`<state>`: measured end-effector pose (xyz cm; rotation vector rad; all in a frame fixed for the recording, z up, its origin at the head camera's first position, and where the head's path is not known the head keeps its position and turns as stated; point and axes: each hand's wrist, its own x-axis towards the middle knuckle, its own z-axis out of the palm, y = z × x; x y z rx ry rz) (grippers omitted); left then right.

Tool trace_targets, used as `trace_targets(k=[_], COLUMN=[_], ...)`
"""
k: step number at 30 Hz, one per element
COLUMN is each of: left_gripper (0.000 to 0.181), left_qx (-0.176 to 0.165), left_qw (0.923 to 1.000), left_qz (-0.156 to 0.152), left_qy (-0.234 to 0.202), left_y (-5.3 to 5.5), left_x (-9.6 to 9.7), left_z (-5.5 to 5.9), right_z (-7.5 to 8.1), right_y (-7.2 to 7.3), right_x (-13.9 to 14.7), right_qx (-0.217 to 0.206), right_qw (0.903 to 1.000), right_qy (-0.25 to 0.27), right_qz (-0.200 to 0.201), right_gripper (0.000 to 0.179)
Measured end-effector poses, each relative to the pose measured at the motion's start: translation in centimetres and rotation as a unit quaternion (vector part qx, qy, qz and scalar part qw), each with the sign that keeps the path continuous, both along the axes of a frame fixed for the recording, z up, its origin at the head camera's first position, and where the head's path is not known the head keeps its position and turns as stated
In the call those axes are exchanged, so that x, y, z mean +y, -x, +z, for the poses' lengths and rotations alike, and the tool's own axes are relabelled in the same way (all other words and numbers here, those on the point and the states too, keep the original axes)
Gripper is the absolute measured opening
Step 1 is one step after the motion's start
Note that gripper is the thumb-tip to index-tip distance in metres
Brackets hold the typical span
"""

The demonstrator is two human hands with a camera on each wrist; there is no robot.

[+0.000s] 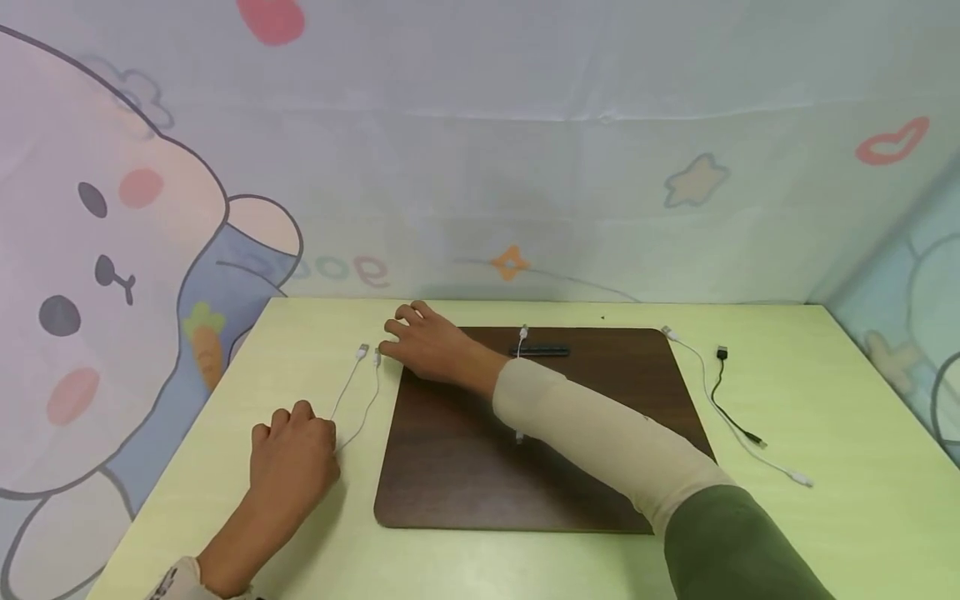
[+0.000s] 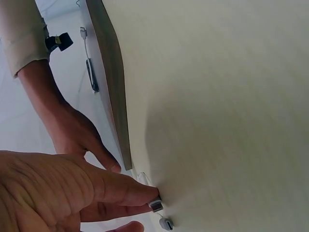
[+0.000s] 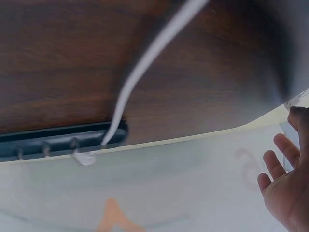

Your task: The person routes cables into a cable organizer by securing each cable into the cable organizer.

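My left hand (image 1: 294,457) is low over the left part of the table, its thumb and index finger pinching a small plug (image 2: 155,205) of a white charging cable. A second plug (image 2: 166,223) lies right beside those fingertips. Two thin white cables run away from the hand, ending in a USB plug (image 1: 362,352) and a slim white plug (image 1: 377,358). Over the brown board's far left corner, my right hand (image 1: 426,342) has its fingers spread and loosely bent. One fingertip overlaps the slim white plug in the right wrist view.
The brown board (image 1: 450,467) bears a dark slotted strip (image 1: 555,351) with a white cable (image 3: 145,72) set in it. Right of the board lie another white cable (image 1: 705,375) and a short black cable (image 1: 716,392). A printed cloth (image 1: 480,167) hangs behind the table.
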<state>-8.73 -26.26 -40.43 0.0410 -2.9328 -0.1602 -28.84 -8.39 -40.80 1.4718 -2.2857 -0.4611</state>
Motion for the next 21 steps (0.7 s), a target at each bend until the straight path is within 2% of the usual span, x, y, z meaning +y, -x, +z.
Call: trace_targets(k=[5,8,15,21], left_gripper=[0.039,0.034,0.036,0.037], left_qx=[-0.038,-0.049,-0.04,-0.037], left_qw=[0.9992,0.9986,0.9991,0.9992], left_qz=[0.011,0.016,0.017,0.018], left_qy=[-0.008,-0.011,-0.004,-0.001], left_y=[0.1,0.2,0.1,0.0], left_x=[-0.1,-0.1,-0.1,0.0], left_z=[0.3,0.5,0.5,0.4], right_z=[0.3,0.4,0.0,-0.6], right_y=[-0.2,-0.4,-0.4,-0.3], right_x=[-1.2,-1.6,-2.3,-2.7], right_qx=[-0.016,-0.02,-0.015,-0.012], right_qw=[0.9996,0.9994,0.9998,0.9996], right_qy=[-0.021,-0.028,-0.013,-0.02], right_qz=[-0.007,-0.01,-0.002,-0.018], right_gripper=[0.038,0.043,0.04,0.04])
